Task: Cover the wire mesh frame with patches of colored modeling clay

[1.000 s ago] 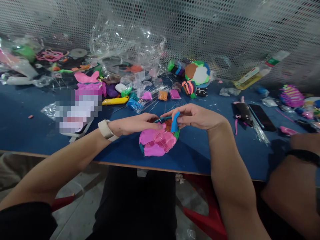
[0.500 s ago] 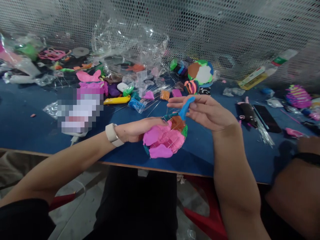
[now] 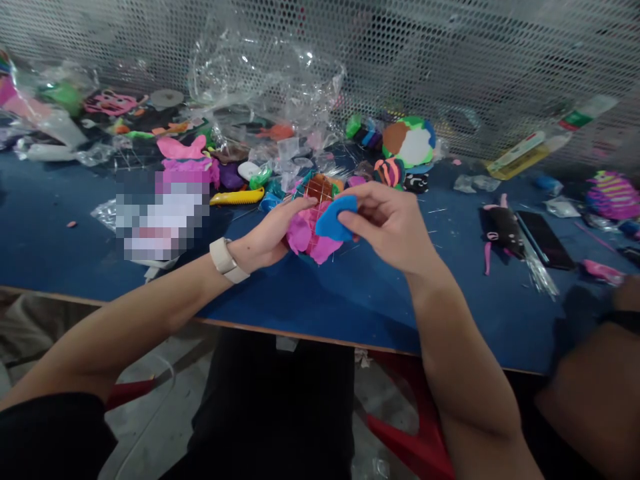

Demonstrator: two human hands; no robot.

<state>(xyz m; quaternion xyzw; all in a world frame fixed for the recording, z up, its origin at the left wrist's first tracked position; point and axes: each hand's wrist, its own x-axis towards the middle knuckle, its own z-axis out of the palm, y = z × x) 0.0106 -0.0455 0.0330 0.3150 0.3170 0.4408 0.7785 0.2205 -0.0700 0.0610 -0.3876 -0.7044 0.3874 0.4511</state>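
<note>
My left hand point(image 3: 273, 233) is closed around the left side of a wire frame point(image 3: 314, 193) patched with pink, brown and teal modelling clay. Its thumb lies along the upper edge; the other fingers are hidden behind. Pink clay point(image 3: 299, 233) covers the near side, while bare wires show over the brown part. Between thumb and fingers my right hand point(image 3: 383, 223) pinches a flattened piece of blue clay point(image 3: 336, 220). That blue piece overlaps the right side of the frame in view; whether it touches the pink clay I cannot tell.
A yellow utility knife point(image 3: 237, 197) and a blurred-out device point(image 3: 165, 220) lie to the left. Behind are clear plastic bags point(image 3: 270, 73) and a multicoloured clay disc point(image 3: 409, 143). At right lie a black clay figure point(image 3: 503, 230), a phone point(image 3: 545, 240) and another person's arm point(image 3: 595, 380).
The clay-covered frame has moved up and away from the table's front edge and is tilted differently. My right hand has turned, and the blue clay now shows its broad, flat face.
</note>
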